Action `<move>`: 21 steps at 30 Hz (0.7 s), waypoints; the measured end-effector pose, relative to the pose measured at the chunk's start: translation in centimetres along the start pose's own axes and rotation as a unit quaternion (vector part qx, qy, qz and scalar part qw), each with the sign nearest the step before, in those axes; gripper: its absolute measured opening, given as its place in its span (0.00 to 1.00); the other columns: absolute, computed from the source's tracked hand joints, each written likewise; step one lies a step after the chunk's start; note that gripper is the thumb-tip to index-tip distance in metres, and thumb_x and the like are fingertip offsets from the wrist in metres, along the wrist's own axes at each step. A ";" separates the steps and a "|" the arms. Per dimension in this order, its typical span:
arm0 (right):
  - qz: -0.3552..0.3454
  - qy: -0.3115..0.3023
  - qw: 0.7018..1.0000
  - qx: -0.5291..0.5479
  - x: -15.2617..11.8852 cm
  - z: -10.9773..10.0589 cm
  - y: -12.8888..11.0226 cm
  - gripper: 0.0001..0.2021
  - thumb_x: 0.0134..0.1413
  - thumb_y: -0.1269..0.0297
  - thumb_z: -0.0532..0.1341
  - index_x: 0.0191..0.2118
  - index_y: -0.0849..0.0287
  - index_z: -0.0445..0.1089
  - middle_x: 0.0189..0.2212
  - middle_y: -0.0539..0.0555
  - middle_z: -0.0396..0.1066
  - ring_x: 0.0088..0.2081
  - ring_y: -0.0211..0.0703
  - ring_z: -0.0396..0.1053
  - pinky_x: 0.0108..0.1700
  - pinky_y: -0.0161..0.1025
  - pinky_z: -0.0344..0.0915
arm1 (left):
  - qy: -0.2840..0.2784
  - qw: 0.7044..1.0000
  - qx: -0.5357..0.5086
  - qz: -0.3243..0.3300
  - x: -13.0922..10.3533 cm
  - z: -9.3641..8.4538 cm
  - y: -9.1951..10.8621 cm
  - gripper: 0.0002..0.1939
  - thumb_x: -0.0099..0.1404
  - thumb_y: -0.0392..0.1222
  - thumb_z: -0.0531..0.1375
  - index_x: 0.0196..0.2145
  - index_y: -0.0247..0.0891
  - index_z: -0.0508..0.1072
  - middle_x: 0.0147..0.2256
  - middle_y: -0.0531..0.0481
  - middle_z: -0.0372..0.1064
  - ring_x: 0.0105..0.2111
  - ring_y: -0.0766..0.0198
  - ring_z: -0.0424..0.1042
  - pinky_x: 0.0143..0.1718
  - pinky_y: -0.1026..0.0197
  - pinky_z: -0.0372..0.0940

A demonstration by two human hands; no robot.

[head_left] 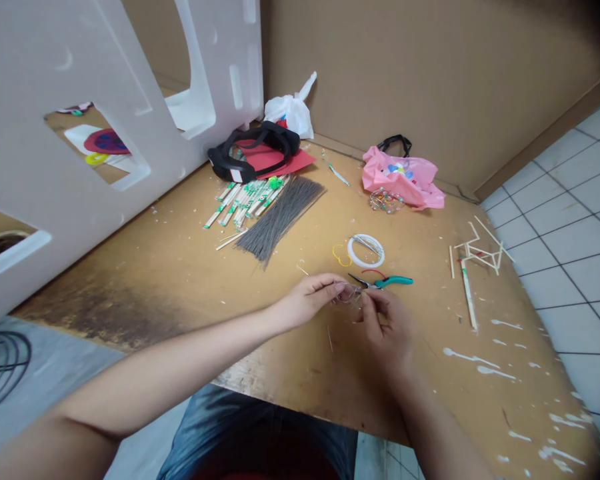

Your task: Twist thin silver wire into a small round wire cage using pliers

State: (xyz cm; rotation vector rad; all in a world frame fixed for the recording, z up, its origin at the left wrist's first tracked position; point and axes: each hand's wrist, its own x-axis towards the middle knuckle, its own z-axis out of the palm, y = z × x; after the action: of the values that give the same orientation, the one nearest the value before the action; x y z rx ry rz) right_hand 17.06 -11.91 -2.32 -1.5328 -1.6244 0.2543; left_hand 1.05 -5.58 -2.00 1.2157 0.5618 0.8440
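Between my two hands is a small piece of bent thin wire (pixel 349 294), held above the front half of the table. My left hand (pixel 316 299) pinches its left side between thumb and fingers. On the right side my right hand (pixel 384 323) grips it, also with thumb and fingers pressed together. The wire's exact shape is partly hidden by the fingertips. Just beyond the hands lie pliers (pixel 387 283) with teal handles and dark jaws. Behind them a white ring (pixel 366 251) lies flat with some wire pieces inside it. A yellow loop (pixel 341 255) rests beside the ring.
A bundle of thin grey wires (pixel 282 219) lies beside wrapped chopsticks (pixel 247 200). Black headgear (pixel 253 150) sits on red paper, near a white bag (pixel 291 115). A pink bag (pixel 405 180) and a wire tangle (pixel 386 200) are at the back. Joined sticks (pixel 483 257) lie right.
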 end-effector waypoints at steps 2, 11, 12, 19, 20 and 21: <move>0.022 0.006 0.999 0.028 -0.1 0.0 0.0 0.05 0.57 0.63 0.56 0.39 0.55 0.66 0.28 0.51 0.71 0.23 0.37 0.68 0.28 0.38 0.67 | 0.014 0.999 -0.040 -0.011 0.0 0.1 0.0 0.13 0.60 0.48 0.58 0.31 0.34 0.74 0.29 0.49 0.69 0.31 0.66 0.65 0.38 0.62 0.59; 0.156 0.011 0.970 0.187 1.5 -0.9 -1.2 0.07 0.54 0.59 0.58 0.33 0.57 0.65 0.27 0.49 0.70 0.18 0.32 0.62 0.21 0.33 0.62 | 0.025 0.967 -0.232 -0.100 0.5 -1.1 0.0 0.09 0.57 0.43 0.61 0.34 0.35 0.73 0.26 0.49 0.70 0.28 0.67 0.69 0.31 0.64 0.60; 0.169 0.011 0.967 0.192 1.6 -1.0 -1.1 0.07 0.53 0.59 0.59 0.33 0.57 0.66 0.25 0.48 0.69 0.18 0.31 0.61 0.20 0.33 0.62 | 0.034 0.961 -0.248 -0.120 0.7 -1.4 0.1 0.08 0.57 0.42 0.61 0.33 0.35 0.73 0.26 0.49 0.70 0.28 0.67 0.69 0.30 0.64 0.60; 0.034 0.052 0.994 0.092 1.4 -0.8 -0.3 0.07 0.54 0.66 0.59 0.40 0.55 0.67 0.34 0.52 0.68 0.30 0.38 0.68 0.32 0.38 0.68 | 0.072 0.917 -0.316 -0.232 1.3 -2.5 0.7 0.07 0.61 0.36 0.56 0.37 0.33 0.72 0.26 0.50 0.69 0.27 0.68 0.70 0.31 0.63 0.64; -0.010 0.045 0.996 0.070 1.4 -0.8 -0.4 0.10 0.53 0.68 0.59 0.43 0.54 0.67 0.39 0.54 0.68 0.36 0.41 0.69 0.36 0.40 0.69 | 0.067 0.917 -0.317 -0.234 1.3 -2.4 0.7 0.08 0.62 0.36 0.56 0.38 0.33 0.72 0.26 0.50 0.69 0.27 0.67 0.70 0.31 0.63 0.64; -0.053 0.030 0.997 0.049 1.3 -0.8 -0.5 0.14 0.53 0.69 0.59 0.47 0.52 0.66 0.44 0.56 0.66 0.42 0.44 0.68 0.40 0.43 0.69 | 0.062 0.918 -0.316 -0.233 1.2 -2.3 0.7 0.08 0.63 0.36 0.55 0.38 0.33 0.72 0.27 0.49 0.69 0.27 0.67 0.70 0.31 0.62 0.64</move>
State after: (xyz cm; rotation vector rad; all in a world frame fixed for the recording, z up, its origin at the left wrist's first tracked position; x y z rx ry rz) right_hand 17.44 -11.14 -0.96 -1.3644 -1.6165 0.2244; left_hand -0.21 -3.19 -1.92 0.4084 0.5877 0.6193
